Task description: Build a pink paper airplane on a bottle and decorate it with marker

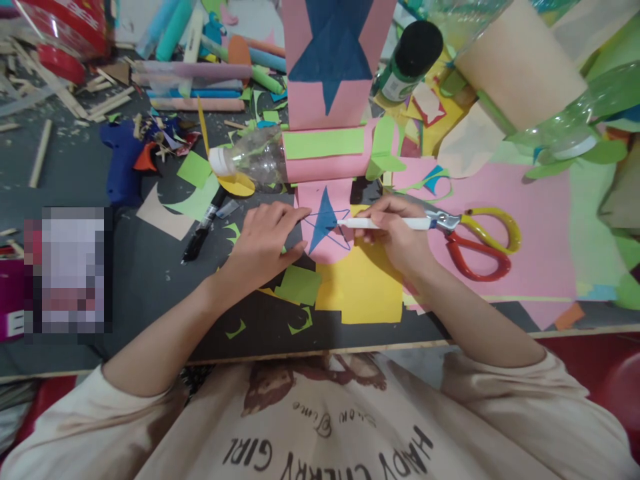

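A plastic bottle [257,157] wrapped in pink and green paper lies crosswise in front of me, with pink paper wings on its far and near sides. On the near wing [325,257] is a star outline in blue, its middle partly coloured in. My right hand [397,230] grips a white felt-tip pen [385,223], its tip at the star. My left hand [270,233] lies with fingers apart, fingertips at the wing's left edge. A larger dark blue star [333,57] fills much of the far wing. Yellow paper [373,293] lies under the near wing.
Scissors [483,243] with red and yellow handles lie on pink paper at right. A black marker [203,230] and a blue glue gun [123,163] are at left. A dark-capped green bottle [410,60] stands behind. Paper scraps and wooden sticks litter the table.
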The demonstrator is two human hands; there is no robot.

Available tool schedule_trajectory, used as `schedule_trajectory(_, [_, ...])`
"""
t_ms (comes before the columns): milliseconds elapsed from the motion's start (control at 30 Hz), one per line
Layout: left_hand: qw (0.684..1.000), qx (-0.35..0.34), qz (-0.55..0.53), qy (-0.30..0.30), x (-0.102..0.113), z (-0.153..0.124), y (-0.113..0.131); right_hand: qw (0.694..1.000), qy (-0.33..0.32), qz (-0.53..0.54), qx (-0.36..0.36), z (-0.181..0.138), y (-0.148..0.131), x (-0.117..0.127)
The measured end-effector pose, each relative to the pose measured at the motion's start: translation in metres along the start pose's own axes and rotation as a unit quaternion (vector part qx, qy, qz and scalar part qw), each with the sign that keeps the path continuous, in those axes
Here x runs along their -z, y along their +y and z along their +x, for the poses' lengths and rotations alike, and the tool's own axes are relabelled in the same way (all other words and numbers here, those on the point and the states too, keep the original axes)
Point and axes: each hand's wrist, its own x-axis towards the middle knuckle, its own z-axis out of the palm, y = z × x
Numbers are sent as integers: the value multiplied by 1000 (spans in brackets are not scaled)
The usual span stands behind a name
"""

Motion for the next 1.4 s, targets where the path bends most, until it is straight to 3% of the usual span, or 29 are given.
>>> schedule_trajectory(200, [1000, 16, 2, -19, 1, 0, 0, 997, -79, 5, 3, 12, 0, 8])
schedule_trajectory(467, [999, 30, -3, -35, 3, 1, 1, 988, 14, -126, 85, 19, 7, 15])
schedule_trajectory(667, [999, 24, 8, -25, 3, 1, 2, 972, -36, -198, 118, 20, 7, 14])
schedule_trajectory(1400, [999, 16, 28, -19, 2, 0, 2, 971, -37, -221, 83, 17, 4, 12])
